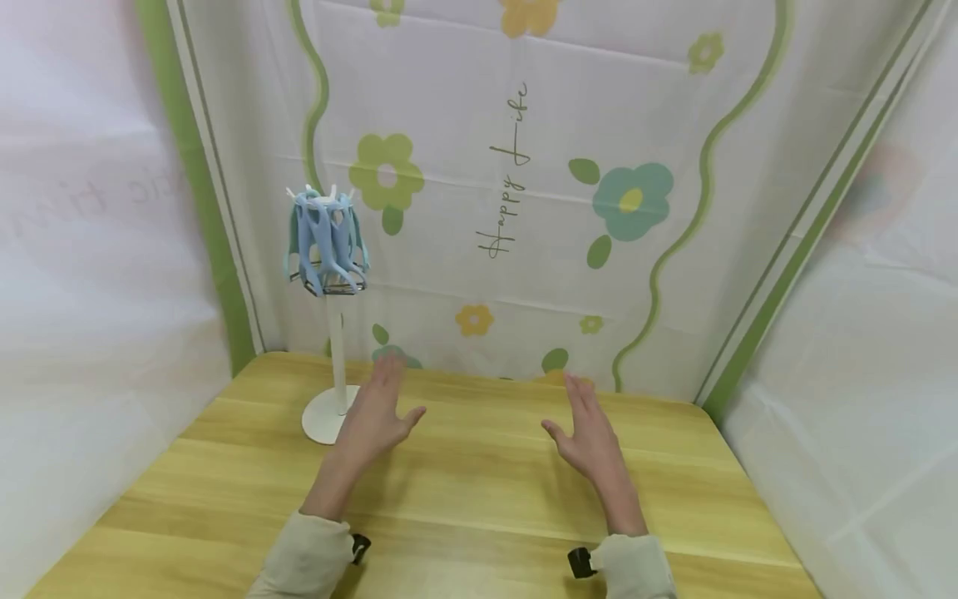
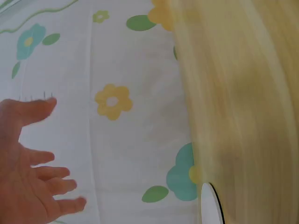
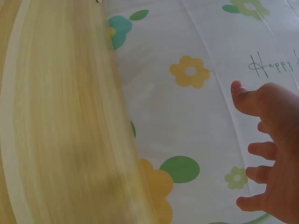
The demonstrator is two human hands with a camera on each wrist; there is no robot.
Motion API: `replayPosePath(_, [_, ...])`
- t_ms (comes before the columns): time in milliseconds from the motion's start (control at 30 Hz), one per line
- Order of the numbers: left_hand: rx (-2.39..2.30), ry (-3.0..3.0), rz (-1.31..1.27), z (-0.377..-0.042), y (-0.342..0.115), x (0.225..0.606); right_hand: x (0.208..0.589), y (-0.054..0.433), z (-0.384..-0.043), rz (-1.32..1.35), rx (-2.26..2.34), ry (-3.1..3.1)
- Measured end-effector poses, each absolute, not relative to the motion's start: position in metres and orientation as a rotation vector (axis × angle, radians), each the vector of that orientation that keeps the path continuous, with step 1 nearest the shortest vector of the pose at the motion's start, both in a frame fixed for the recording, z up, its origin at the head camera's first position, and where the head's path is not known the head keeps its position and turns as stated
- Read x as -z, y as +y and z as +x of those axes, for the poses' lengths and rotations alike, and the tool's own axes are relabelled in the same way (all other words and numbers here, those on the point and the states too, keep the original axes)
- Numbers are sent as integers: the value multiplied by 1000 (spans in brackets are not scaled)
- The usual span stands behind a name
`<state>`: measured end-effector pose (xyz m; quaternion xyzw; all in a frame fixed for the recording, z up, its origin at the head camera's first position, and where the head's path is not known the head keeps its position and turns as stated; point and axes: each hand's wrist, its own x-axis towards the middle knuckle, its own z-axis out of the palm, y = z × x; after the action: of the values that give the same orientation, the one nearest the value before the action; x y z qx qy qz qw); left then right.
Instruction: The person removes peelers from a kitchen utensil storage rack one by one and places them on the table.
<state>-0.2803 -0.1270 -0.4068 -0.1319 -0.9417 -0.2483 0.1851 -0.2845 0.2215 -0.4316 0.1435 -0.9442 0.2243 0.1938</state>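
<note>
Both hands are held out over the wooden table [image 1: 464,491], palms facing inward and holding nothing. The left hand [image 1: 377,416] has its fingers straight and thumb out; in the head view it covers part of a white stand's round base [image 1: 323,418]. Its palm and spread thumb show in the left wrist view. To the right, the other hand [image 1: 591,437] has straight fingers, with its thumb pointing inward. Nearest the left hand is the white stand [image 1: 337,349]. From its top hang several blue and teal Y-shaped things [image 1: 325,241] with dark metal bars across their lower ends.
A white cloth [image 1: 449,166] with printed flowers and the words "Happy Life" hangs behind the table's far edge. More white cloth hangs at the left [image 1: 82,249] and right [image 1: 883,374]. Small black devices sit at both wrists.
</note>
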Motion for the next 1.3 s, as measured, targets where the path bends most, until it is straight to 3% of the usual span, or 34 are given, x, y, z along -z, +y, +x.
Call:
replayPosePath(400, [1028, -2417, 27, -299, -191, 377, 432, 215, -282, 424, -657, -2615])
replayPosePath(833, [1117, -2512, -164, -353, -230, 346, 420, 194, -281, 487, -746, -2561])
replayPosePath(1300, [1078, -2525, -207, -365, -232, 346, 375, 148, -298, 708, -1079, -2261])
